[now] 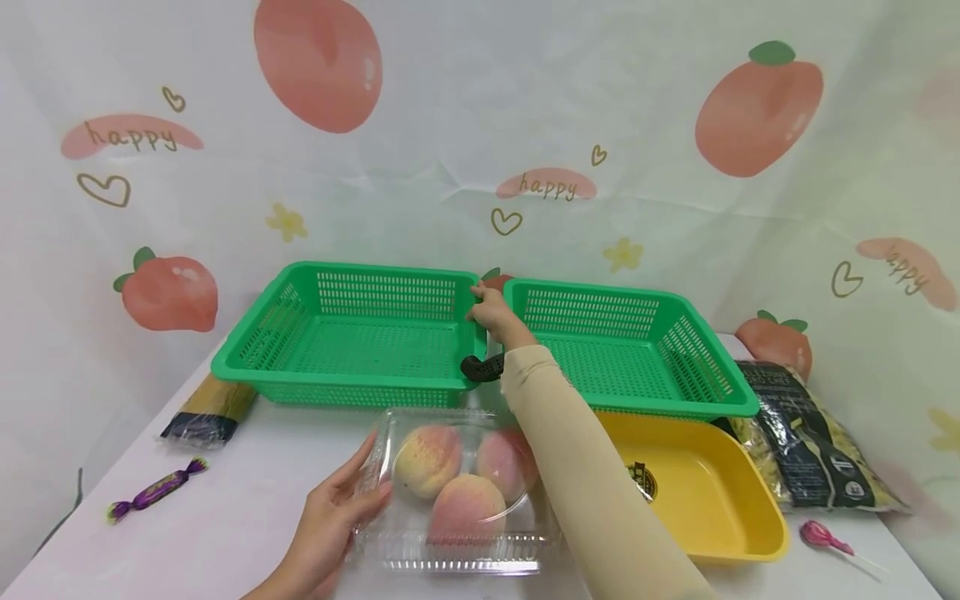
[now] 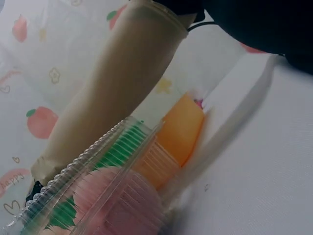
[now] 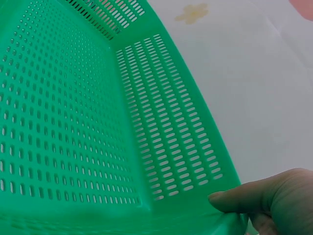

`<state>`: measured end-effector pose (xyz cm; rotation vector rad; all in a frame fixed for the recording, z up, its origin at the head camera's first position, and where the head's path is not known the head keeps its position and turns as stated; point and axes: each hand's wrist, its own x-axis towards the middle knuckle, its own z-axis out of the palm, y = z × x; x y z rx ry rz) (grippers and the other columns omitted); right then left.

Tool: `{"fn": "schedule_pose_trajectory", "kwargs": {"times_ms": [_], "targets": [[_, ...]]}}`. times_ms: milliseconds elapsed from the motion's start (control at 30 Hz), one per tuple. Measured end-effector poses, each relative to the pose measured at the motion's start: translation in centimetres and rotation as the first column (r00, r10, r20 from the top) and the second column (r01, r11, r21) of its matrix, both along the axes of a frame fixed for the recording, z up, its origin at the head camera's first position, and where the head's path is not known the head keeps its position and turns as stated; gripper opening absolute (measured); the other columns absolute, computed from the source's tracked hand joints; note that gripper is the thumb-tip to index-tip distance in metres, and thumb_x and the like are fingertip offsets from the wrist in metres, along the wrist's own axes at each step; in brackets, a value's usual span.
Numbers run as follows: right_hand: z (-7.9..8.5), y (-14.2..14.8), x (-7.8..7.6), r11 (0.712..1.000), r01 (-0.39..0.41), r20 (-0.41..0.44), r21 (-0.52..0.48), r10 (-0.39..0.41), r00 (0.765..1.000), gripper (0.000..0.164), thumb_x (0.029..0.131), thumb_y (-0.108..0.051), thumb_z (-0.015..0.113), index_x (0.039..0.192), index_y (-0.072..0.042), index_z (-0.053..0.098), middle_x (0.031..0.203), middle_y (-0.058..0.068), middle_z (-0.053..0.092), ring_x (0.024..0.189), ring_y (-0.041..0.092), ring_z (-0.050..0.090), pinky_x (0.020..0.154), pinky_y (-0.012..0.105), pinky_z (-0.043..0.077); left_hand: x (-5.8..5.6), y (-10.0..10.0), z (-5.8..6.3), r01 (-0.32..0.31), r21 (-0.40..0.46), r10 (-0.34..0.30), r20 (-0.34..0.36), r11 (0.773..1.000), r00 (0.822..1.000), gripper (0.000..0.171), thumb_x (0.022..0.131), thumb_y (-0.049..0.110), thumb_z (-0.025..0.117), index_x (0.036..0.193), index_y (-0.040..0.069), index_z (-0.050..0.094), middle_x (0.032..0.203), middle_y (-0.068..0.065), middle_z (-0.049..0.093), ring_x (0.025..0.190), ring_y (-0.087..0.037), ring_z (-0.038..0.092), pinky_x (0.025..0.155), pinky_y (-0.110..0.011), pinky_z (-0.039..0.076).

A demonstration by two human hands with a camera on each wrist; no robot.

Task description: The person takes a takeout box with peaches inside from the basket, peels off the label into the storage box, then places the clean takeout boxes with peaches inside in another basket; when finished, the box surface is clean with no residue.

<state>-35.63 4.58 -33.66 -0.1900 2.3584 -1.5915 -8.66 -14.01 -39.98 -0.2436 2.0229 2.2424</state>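
Note:
In the head view my left hand [image 1: 330, 517] grips the left side of a clear plastic clamshell box [image 1: 517, 550], its thumb over the lid. Several peaches [image 1: 433, 460] show through the lid; the left wrist view catches the box's ridged edge [image 2: 105, 169] and a peach [image 2: 120, 200]. My right hand [image 1: 498, 315] reaches over the box to the left green basket [image 1: 367, 385], pinching its rim near the back right corner. Up close in the right wrist view, thumb and fingers of the right hand [image 3: 279, 200] clasp the slotted basket's corner [image 3: 186, 208].
Beside it stands a second green basket [image 1: 675, 408], with a yellow tub [image 1: 727, 492] in front. A dark-printed bag [image 1: 813, 442] and a pink lollipop [image 1: 821, 535] lie far right. At left are a pasta packet [image 1: 217, 404] and a purple wrapped candy [image 1: 156, 493].

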Motion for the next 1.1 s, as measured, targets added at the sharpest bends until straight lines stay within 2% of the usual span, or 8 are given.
{"fn": "schedule_pose_trajectory", "kwargs": {"times_ms": [233, 467, 567, 667, 800, 900, 967, 1100], "targets": [[-0.3, -0.2, 0.2, 1.0, -0.004, -0.007, 0.016, 0.004, 1.0, 0.066, 0.091, 0.009, 0.045, 0.149, -0.011, 0.02, 0.159, -0.005, 0.0, 0.146, 0.023, 0.0, 0.104, 0.035, 0.035, 1.0, -1.0, -0.6, -0.08, 0.038, 0.078, 0.054, 0.996, 0.996, 0.067, 0.083, 0.008, 0.067, 0.143, 0.016, 0.037, 0.15, -0.009, 0.03, 0.107, 0.002, 0.055, 0.083, -0.02, 0.052], [-0.5, -0.4, 0.4, 1.0, -0.007, -0.014, 0.017, 0.007, 1.0, 0.066, 0.091, 0.01, 0.044, 0.149, -0.01, 0.021, 0.159, -0.004, 0.001, 0.146, 0.024, 0.001, 0.096, 0.033, 0.037, 2.8, -2.7, -1.6, -0.163, 0.079, 0.152, 0.132, 0.983, 0.979, 0.064, 0.082, 0.008, 0.069, 0.135, 0.034, 0.045, 0.133, 0.0, 0.054, 0.096, -0.002, 0.064, 0.077, -0.023, 0.055], [-0.4, -0.5, 0.5, 1.0, -0.011, -0.016, 0.014, 0.011, 1.0, 0.066, 0.091, 0.01, 0.044, 0.149, -0.009, 0.02, 0.159, -0.003, 0.001, 0.146, 0.024, 0.002, 0.095, 0.033, 0.036, 3.5, -4.0, -2.5, -0.143, 0.216, 0.134, 0.054, 0.966, 0.99, 0.06, 0.081, 0.002, 0.068, 0.125, 0.041, 0.053, 0.112, 0.011, 0.067, 0.094, -0.006, 0.066, 0.076, -0.023, 0.055], [-0.3, -0.5, 0.5, 1.0, -0.008, -0.013, 0.011, 0.008, 1.0, 0.066, 0.091, 0.01, 0.044, 0.149, -0.009, 0.021, 0.159, -0.003, 0.001, 0.146, 0.024, 0.002, 0.095, 0.033, 0.037, 4.0, -5.5, -3.6, 0.037, 0.43, 0.043, -0.174, 0.902, 0.984, 0.059, 0.084, -0.009, 0.059, 0.123, 0.036, 0.058, 0.109, 0.007, 0.069, 0.097, -0.014, 0.067, 0.078, -0.023, 0.055], [-0.2, -0.4, 0.5, 1.0, -0.005, -0.003, 0.006, 0.005, 1.0, 0.066, 0.091, 0.01, 0.044, 0.149, -0.01, 0.02, 0.159, -0.004, 0.001, 0.146, 0.024, 0.001, 0.1, 0.035, 0.036, 4.3, -7.3, -4.3, 0.408, 0.616, -0.089, -0.481, 0.674, 0.872, 0.065, 0.089, -0.023, 0.034, 0.136, 0.02, 0.048, 0.126, -0.006, 0.06, 0.112, -0.022, 0.06, 0.088, -0.025, 0.051], [-0.1, -0.3, 0.5, 1.0, -0.01, -0.002, 0.008, 0.01, 1.0, 0.066, 0.091, 0.01, 0.044, 0.149, -0.01, 0.02, 0.159, -0.003, 0.001, 0.146, 0.023, 0.0, 0.103, 0.036, 0.035, 4.4, -8.1, -4.2, 0.558, 0.651, -0.129, -0.584, 0.514, 0.801, 0.07, 0.089, -0.026, 0.019, 0.143, 0.015, 0.037, 0.137, -0.012, 0.051, 0.123, -0.026, 0.052, 0.097, -0.026, 0.046], [-0.1, -0.3, 0.4, 1.0, -0.008, -0.009, 0.004, 0.008, 1.0, 0.066, 0.091, 0.01, 0.044, 0.149, -0.009, 0.02, 0.159, -0.003, 0.0, 0.146, 0.024, 0.001, 0.099, 0.035, 0.036, 4.6, -8.4, -3.9, 0.575, 0.644, -0.112, -0.612, 0.504, 0.783, 0.07, 0.09, -0.026, 0.016, 0.144, 0.014, 0.033, 0.139, -0.013, 0.048, 0.125, -0.027, 0.05, 0.098, -0.027, 0.044], [-0.1, -0.1, 0.2, 1.0, 0.004, -0.022, -0.006, -0.004, 1.0, 0.066, 0.09, 0.011, 0.044, 0.149, -0.009, 0.02, 0.159, -0.002, 0.001, 0.146, 0.024, 0.001, 0.088, 0.033, 0.034, 5.0, -8.8, -3.0, 0.479, 0.647, -0.011, -0.588, 0.593, 0.809, 0.067, 0.09, -0.026, 0.018, 0.144, 0.011, 0.03, 0.136, -0.015, 0.051, 0.121, -0.029, 0.053, 0.094, -0.029, 0.048]]}}
